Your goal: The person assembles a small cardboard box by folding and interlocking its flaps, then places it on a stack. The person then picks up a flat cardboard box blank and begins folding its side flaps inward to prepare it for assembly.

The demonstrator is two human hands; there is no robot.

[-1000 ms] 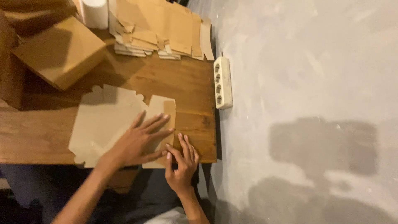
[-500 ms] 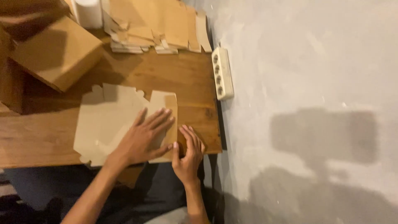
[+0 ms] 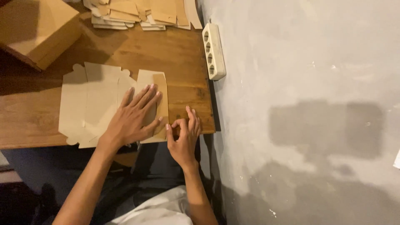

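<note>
A flat brown cardboard box blank [image 3: 93,100] lies on the wooden table [image 3: 175,54]. My left hand [image 3: 133,118] presses flat on its right part, fingers spread. My right hand [image 3: 183,137] sits at the table's near right corner, its fingertips pinching the lower right edge of the blank's folded flap [image 3: 160,98]. The flap is doubled over along the right side of the blank.
A stack of more flat cardboard blanks [image 3: 141,14] lies at the table's far edge. A made-up brown box [image 3: 35,29] stands at the far left. A white power strip [image 3: 213,51] hangs at the table's right edge. Grey concrete floor [image 3: 308,104] is to the right.
The view has drifted, so the table sits higher in frame. My hands stay on the blank; the right hand's fingers have curled closer onto the flap's lower edge.
</note>
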